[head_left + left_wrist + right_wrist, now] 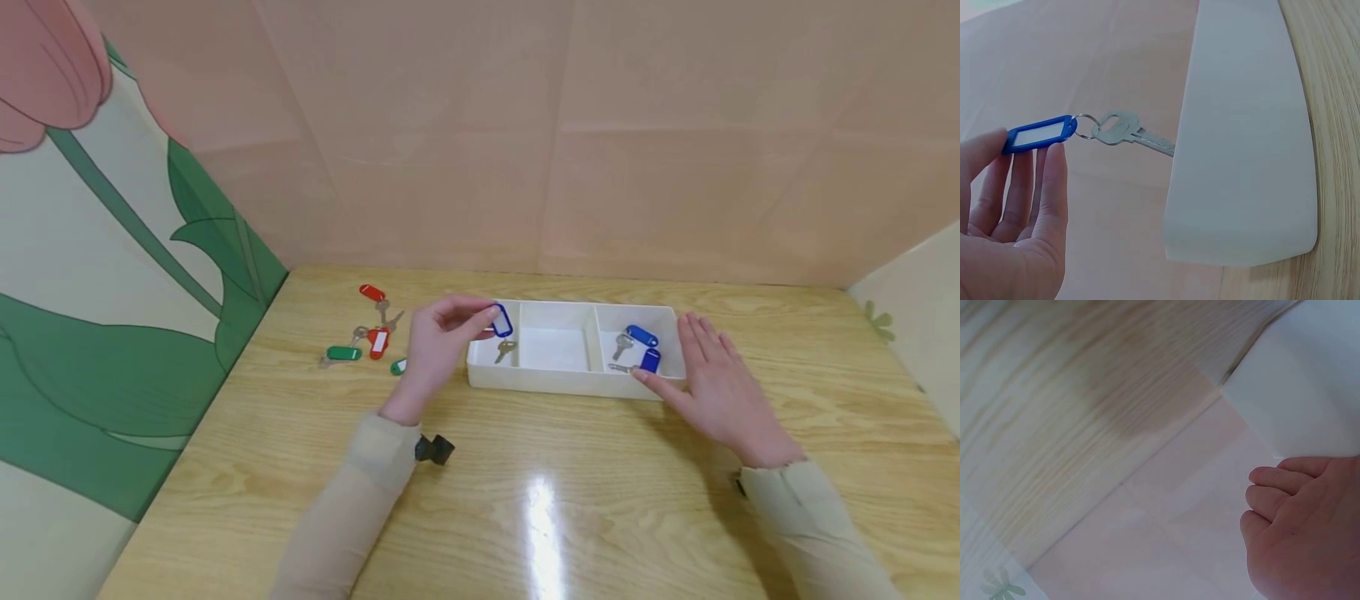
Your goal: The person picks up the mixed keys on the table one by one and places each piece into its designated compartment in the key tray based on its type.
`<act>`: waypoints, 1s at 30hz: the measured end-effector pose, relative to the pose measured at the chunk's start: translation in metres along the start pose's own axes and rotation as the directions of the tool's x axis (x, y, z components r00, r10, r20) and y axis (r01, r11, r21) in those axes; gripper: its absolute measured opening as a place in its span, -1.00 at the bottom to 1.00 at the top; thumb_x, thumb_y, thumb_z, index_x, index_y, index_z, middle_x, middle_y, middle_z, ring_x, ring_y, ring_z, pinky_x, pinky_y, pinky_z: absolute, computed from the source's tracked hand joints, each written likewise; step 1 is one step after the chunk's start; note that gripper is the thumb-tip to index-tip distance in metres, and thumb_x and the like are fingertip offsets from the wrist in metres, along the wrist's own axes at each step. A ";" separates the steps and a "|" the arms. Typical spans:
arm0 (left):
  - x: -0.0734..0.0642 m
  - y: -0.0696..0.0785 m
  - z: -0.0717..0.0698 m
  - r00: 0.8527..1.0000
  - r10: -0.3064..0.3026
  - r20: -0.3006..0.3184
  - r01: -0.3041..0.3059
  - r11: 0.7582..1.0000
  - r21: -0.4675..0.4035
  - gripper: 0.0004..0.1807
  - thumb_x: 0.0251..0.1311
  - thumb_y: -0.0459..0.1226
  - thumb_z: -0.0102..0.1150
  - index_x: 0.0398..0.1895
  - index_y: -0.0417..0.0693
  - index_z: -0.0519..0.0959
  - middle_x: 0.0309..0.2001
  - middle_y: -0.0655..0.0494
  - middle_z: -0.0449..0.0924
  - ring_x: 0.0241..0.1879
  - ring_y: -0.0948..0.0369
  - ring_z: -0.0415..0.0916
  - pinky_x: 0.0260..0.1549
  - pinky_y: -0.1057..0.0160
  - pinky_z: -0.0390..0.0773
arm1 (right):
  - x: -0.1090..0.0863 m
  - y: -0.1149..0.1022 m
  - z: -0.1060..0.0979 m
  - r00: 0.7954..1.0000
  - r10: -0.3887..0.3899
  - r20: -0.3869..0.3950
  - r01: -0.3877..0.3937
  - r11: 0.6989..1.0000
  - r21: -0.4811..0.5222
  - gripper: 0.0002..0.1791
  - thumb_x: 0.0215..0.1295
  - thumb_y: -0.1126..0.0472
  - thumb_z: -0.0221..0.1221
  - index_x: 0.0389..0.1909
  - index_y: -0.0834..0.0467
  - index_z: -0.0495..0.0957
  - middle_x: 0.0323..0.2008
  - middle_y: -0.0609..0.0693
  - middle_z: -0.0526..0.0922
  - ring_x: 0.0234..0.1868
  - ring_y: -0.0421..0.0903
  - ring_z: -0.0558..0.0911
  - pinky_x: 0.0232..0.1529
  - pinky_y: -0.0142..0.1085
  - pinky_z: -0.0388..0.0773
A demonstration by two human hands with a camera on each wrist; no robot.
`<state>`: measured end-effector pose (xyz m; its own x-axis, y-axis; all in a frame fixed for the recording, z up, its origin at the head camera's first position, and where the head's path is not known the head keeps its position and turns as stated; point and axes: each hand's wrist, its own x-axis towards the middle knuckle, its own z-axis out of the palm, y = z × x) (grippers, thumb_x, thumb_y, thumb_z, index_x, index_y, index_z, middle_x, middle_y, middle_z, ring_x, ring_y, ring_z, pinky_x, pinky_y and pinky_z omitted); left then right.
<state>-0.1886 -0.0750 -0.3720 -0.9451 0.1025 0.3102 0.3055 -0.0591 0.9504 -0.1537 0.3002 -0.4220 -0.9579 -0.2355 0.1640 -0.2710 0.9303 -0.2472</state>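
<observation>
Between thumb and fingers my left hand (442, 342) pinches a blue key tag (502, 321) above the left compartment of a white three-part tray (555, 382). A metal key (1119, 128) hangs from the tag by a small ring, its tip hidden behind the tray wall in the left wrist view. My right hand (720, 396) rests at the tray's right end, fingers extended along the side and thumb at the front rim. Two blue key tags, one at the back (642, 336) and one nearer the front (650, 361), lie with their keys in the right compartment.
Left of the tray, on the wooden table (480, 500), lie red key tags (372, 292) and green key tags (343, 353) with several keys. One green tag (398, 367) is partly hidden by my left hand. A pinkish wall covering (555, 167) rises behind the table.
</observation>
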 end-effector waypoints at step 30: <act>0.004 0.004 0.024 0.996 -0.007 0.084 0.010 0.999 -0.032 -0.81 0.29 -0.30 0.39 -0.10 -0.21 0.73 -0.16 -0.01 0.72 -0.26 0.05 0.70 -0.16 0.05 0.72 | -0.001 -0.001 0.000 1.000 0.009 0.004 -0.009 1.000 0.005 0.18 0.39 -0.37 0.10 0.60 0.30 -0.29 0.57 0.38 -0.19 0.58 0.21 -0.30 0.51 0.06 -0.45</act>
<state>-0.1887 -0.0514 -0.3662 -0.9342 0.1857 0.3047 0.2926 -0.0898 0.9520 -0.1524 0.2998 -0.4221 -0.9607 -0.2281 0.1580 -0.2627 0.9310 -0.2535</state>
